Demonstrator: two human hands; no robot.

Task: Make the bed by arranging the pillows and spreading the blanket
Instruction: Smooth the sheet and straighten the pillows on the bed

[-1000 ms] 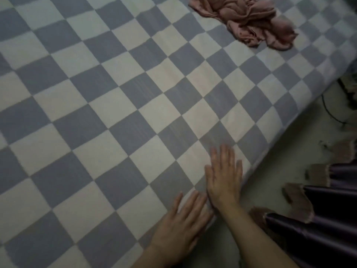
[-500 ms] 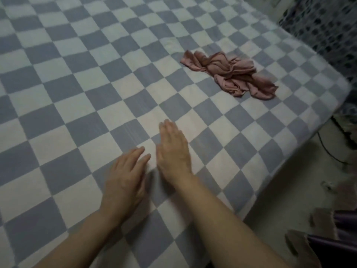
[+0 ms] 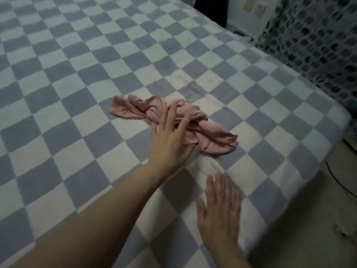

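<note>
1. Blanket (image 3: 81,78): blue-and-white checkered, spread flat across the bed, reaching the right edge and far corner. Slight wrinkle just beyond the pink cloth.
2. Pink cloth (image 3: 210,136): crumpled heap lying on the blanket, right of centre, near the bed's right side.
3. Left hand (image 3: 170,140): arm reaches out over the blanket; fingers straight and spread, tips over the near edge of the pink cloth. Nothing gripped; contact with the cloth cannot be told.
4. Right hand (image 3: 220,211): flat, palm down on the blanket near the bed's right edge, fingers extended, holding nothing. Somewhat blurred.
5. No pillows in view.
6. Floor (image 3: 318,219): pale, right of the bed; dark cable (image 3: 336,175) lies on it.
</note>
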